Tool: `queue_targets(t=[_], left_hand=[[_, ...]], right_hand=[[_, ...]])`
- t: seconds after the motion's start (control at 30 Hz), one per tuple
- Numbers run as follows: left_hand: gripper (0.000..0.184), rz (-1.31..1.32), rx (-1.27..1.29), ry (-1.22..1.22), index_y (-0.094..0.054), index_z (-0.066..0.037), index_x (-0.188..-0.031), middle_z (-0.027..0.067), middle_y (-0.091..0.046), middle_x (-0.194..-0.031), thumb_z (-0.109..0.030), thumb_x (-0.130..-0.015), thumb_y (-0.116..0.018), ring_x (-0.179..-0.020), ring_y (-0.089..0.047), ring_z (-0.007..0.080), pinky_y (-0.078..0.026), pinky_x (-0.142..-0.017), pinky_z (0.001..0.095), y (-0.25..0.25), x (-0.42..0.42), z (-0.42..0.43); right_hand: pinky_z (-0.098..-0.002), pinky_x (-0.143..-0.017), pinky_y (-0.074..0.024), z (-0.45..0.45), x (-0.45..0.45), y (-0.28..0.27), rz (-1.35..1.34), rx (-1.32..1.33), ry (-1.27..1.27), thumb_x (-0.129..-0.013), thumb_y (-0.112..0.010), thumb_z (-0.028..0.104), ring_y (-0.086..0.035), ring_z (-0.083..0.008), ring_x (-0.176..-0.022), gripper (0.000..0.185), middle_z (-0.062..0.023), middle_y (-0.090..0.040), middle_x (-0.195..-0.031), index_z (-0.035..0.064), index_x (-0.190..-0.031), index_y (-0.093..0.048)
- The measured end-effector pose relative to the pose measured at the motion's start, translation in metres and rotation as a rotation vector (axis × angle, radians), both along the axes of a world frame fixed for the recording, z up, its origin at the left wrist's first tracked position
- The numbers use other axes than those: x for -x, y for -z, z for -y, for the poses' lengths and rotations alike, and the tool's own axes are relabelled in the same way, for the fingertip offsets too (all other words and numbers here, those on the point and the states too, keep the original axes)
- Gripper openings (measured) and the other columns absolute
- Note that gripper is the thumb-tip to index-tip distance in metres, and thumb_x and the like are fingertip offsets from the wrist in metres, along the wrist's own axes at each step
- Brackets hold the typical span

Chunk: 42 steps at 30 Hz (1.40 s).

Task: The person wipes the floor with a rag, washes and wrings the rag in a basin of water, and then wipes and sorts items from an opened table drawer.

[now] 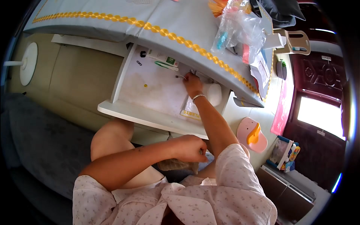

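My right hand, with a bracelet at the wrist, reaches into the open white drawer. Its fingers are closed on a white cable, whose plug end sticks out to the left. A white round container and a clear packet with yellow lettering lie beside that wrist. Over my lap, my left hand is curled closed; whatever its fingers hold, if anything, is hidden. Just below it is a brownish cloth-like item.
Farther back in the drawer lie a white-and-green box, a green-and-white pen-like item and a small yellow piece. Overhead, the grey-covered tabletop carries clear plastic bags. A pink stool stands at the right.
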<state>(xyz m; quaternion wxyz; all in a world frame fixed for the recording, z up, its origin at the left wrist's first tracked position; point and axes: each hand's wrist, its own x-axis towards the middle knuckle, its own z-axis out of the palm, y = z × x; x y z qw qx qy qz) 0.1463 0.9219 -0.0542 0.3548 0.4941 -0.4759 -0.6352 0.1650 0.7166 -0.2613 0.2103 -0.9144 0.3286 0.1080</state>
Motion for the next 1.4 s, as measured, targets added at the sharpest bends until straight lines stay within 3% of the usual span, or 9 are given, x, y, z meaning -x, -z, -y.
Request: queue_targets(t=[0.13,0.37,0.53,0.67,0.97,1.03,1.17,1.2,1.4], left_hand=[[0.038,0.027,0.052,0.008,-0.07,-0.005,-0.09,0.0146,-0.069,-0.089,-0.041,-0.081,-0.068,-0.086,-0.065,0.0308,-0.05,-0.078,0.0385,0.004,0.003,0.003],[0.036,-0.048,-0.038,0.053,-0.07,-0.005,-0.088,0.0085,-0.067,-0.08,-0.041,-0.081,-0.07,-0.076,-0.062,0.0178,-0.048,-0.074,0.0332,-0.002,-0.002,0.004],[0.028,-0.462,-0.141,-0.252,-0.068,-0.005,-0.09,0.0023,-0.065,-0.084,-0.032,-0.087,-0.068,-0.077,-0.058,0.0093,-0.048,-0.071,0.0265,0.012,-0.008,0.011],[0.024,-0.518,-0.302,-0.25,-0.067,-0.005,-0.092,0.0015,-0.064,-0.086,-0.029,-0.089,-0.067,-0.079,-0.057,0.0074,-0.047,-0.072,0.0232,0.006,-0.016,0.01],[0.024,-0.408,-0.285,-0.337,-0.067,-0.006,-0.095,0.0001,-0.063,-0.087,-0.03,-0.091,-0.066,-0.08,-0.056,0.0065,-0.046,-0.071,0.0235,0.007,-0.011,0.011],[0.025,-0.36,-0.229,-0.3,-0.067,-0.006,-0.096,0.0001,-0.064,-0.088,-0.031,-0.09,-0.066,-0.081,-0.056,0.0066,-0.046,-0.073,0.0238,0.015,-0.006,0.01],[0.028,-0.356,-0.17,-0.243,-0.066,-0.005,-0.098,0.0009,-0.064,-0.089,-0.032,-0.09,-0.066,-0.086,-0.055,0.0074,-0.045,-0.078,0.0245,0.017,-0.001,0.006],[0.029,-0.331,-0.182,-0.224,-0.066,-0.005,-0.097,0.0008,-0.063,-0.09,-0.033,-0.09,-0.067,-0.086,-0.054,0.0072,-0.044,-0.079,0.0245,0.016,-0.001,0.007],[0.03,-0.335,-0.193,-0.222,-0.065,-0.005,-0.097,0.0001,-0.062,-0.089,-0.034,-0.089,-0.068,-0.086,-0.052,0.0069,-0.043,-0.079,0.025,0.013,-0.003,0.011]], right_hand=[[-0.0324,-0.065,-0.0525,-0.025,0.023,-0.079,0.213,-0.561,0.056,-0.081,-0.068,0.013,-0.066,-0.021,-0.073,0.015,-0.0095,-0.066,-0.078,0.0024,-0.091,-0.064],[-0.0221,-0.056,-0.0416,-0.012,0.04,-0.246,0.639,-0.259,0.122,-0.08,-0.071,0.007,-0.051,-0.0046,-0.059,0.016,-0.0013,-0.062,-0.07,0.0023,-0.094,-0.067],[-0.027,-0.062,-0.046,0.056,0.002,-0.28,0.661,0.023,0.152,-0.073,-0.076,0.019,-0.056,-0.0105,-0.062,0.027,-0.0053,-0.068,-0.078,0.0048,-0.096,-0.073],[-0.0293,-0.075,-0.0494,0.076,-0.014,-0.284,0.42,0.072,0.14,-0.073,-0.075,0.023,-0.066,-0.0189,-0.081,0.037,-0.0116,-0.07,-0.092,0.0078,-0.106,-0.072],[-0.0295,-0.066,-0.0484,0.026,0.01,-0.264,0.857,0.266,0.037,-0.081,-0.068,0.009,-0.06,-0.015,-0.069,0.017,-0.0093,-0.063,-0.087,0.0069,-0.098,-0.068],[-0.0283,-0.066,-0.0484,0.001,0.037,-0.252,0.666,0.149,0.031,-0.083,-0.065,0.006,-0.061,-0.0153,-0.068,0.013,-0.0103,-0.064,-0.092,0.0057,-0.096,-0.066],[-0.0399,-0.084,-0.0492,-0.001,0.093,-0.16,0.257,0.041,-0.061,-0.079,-0.072,0.018,-0.061,-0.0269,-0.103,0.044,-0.0141,-0.06,-0.118,0.005,-0.118,-0.057],[-0.0449,-0.097,-0.0433,0.01,0.104,-0.13,0.229,0.188,-0.09,-0.073,-0.077,0.026,-0.05,-0.0352,-0.12,0.074,-0.0195,-0.051,-0.131,0.0029,-0.134,-0.042],[-0.0455,-0.102,-0.0397,0.036,0.11,-0.06,-0.031,0.386,0.077,-0.065,-0.083,0.028,-0.045,-0.0385,-0.123,0.102,-0.0208,-0.043,-0.136,0.0061,-0.146,-0.024]])
